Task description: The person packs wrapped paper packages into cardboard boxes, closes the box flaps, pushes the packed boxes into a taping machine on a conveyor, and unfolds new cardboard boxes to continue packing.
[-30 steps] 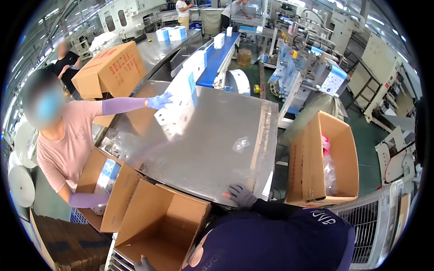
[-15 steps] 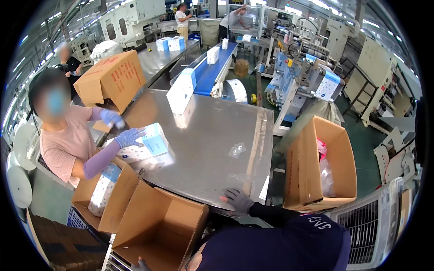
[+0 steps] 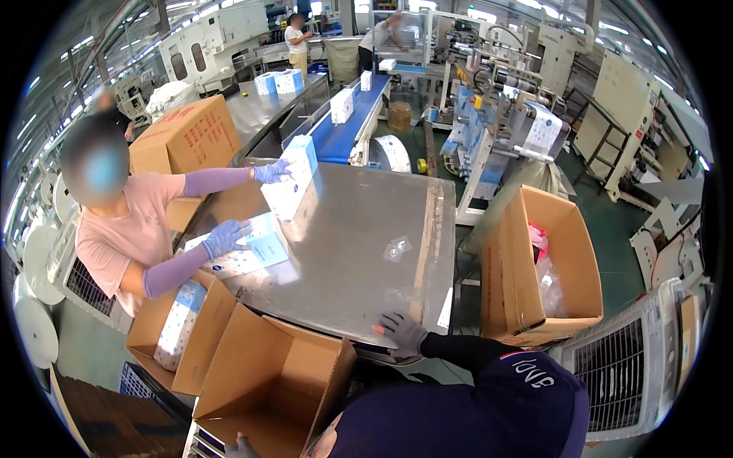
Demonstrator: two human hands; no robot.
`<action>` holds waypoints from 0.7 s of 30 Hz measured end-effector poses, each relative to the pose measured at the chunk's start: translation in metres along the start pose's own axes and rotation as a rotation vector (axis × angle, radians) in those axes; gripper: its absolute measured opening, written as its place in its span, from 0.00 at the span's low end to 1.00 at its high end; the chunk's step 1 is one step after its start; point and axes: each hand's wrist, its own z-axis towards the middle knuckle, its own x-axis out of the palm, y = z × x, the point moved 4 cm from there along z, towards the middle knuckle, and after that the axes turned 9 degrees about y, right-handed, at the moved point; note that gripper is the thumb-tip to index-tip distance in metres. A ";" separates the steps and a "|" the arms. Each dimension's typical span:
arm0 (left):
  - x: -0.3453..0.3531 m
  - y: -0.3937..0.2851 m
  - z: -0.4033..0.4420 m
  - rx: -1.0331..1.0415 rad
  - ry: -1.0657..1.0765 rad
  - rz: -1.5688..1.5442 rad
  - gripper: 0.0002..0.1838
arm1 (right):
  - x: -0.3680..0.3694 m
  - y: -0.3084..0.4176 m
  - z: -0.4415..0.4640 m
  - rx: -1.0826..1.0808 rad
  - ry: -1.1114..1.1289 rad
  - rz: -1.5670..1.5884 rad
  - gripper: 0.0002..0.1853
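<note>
My right hand [image 3: 403, 334], in a grey glove, lies with fingers spread on the near edge of the metal table [image 3: 359, 252], holding nothing. At the bottom edge of the view, my left hand [image 3: 242, 448] grips the near rim of an open cardboard carton [image 3: 263, 382] that looks empty inside; most of its fingers are hidden. Across the table a co-worker [image 3: 137, 221] in blue gloves touches one row of white-and-blue packs [image 3: 263, 243] and a second row [image 3: 294, 179] near the belt's end.
A smaller carton [image 3: 217, 305] holding a pack adjoins mine. On the right stand a carton [image 3: 504, 275] with plastic and pink material and a grilled unit [image 3: 611, 374]. A blue conveyor [image 3: 355, 126] carries packs. Small clear plastic pieces [image 3: 397, 248] lie on the table.
The co-worker's one hand has reached out to the row by the belt, which has slid onto the table; the other stays on the nearer row. My hands have hardly moved.
</note>
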 end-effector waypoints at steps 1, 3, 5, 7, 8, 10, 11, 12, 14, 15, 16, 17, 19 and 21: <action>-0.002 -0.003 -0.002 0.023 -0.009 -0.028 0.25 | -0.003 0.001 0.000 -0.001 -0.011 -0.013 0.49; -0.006 -0.009 -0.005 0.068 -0.026 -0.084 0.24 | -0.011 0.005 0.000 0.002 0.012 -0.024 0.49; -0.009 -0.015 -0.008 0.064 -0.011 -0.128 0.24 | -0.014 0.005 0.000 -0.004 0.006 -0.027 0.49; -0.009 -0.015 -0.006 0.066 0.003 -0.140 0.24 | -0.013 0.005 -0.002 -0.017 -0.025 -0.024 0.48; -0.009 -0.012 -0.005 0.069 0.009 -0.130 0.25 | -0.011 0.006 -0.003 -0.021 -0.044 -0.013 0.47; -0.007 -0.006 -0.002 0.045 0.033 -0.089 0.25 | -0.010 0.005 -0.003 -0.032 -0.080 0.006 0.47; -0.006 -0.004 0.000 0.021 0.052 -0.057 0.26 | -0.010 0.005 -0.004 -0.034 -0.081 0.013 0.46; -0.005 -0.003 0.001 -0.004 0.070 -0.025 0.26 | -0.013 0.006 -0.004 -0.036 -0.083 0.019 0.46; -0.007 -0.008 -0.003 0.009 0.052 -0.072 0.26 | -0.015 0.005 -0.003 -0.038 -0.074 0.020 0.46; -0.009 -0.012 -0.004 0.015 0.042 -0.096 0.26 | -0.013 0.005 -0.002 -0.039 -0.062 0.016 0.46; -0.009 -0.014 -0.005 -0.030 0.058 -0.096 0.27 | -0.010 0.004 -0.001 -0.040 -0.049 0.012 0.46; -0.010 -0.016 -0.007 -0.022 0.061 -0.110 0.27 | -0.009 0.004 -0.002 -0.041 -0.059 0.011 0.45; -0.010 -0.017 -0.008 -0.005 0.064 -0.136 0.27 | -0.007 0.003 -0.002 -0.044 -0.079 0.012 0.45; -0.009 -0.017 -0.009 -0.009 0.058 -0.141 0.28 | -0.008 0.002 -0.002 -0.039 -0.060 0.002 0.45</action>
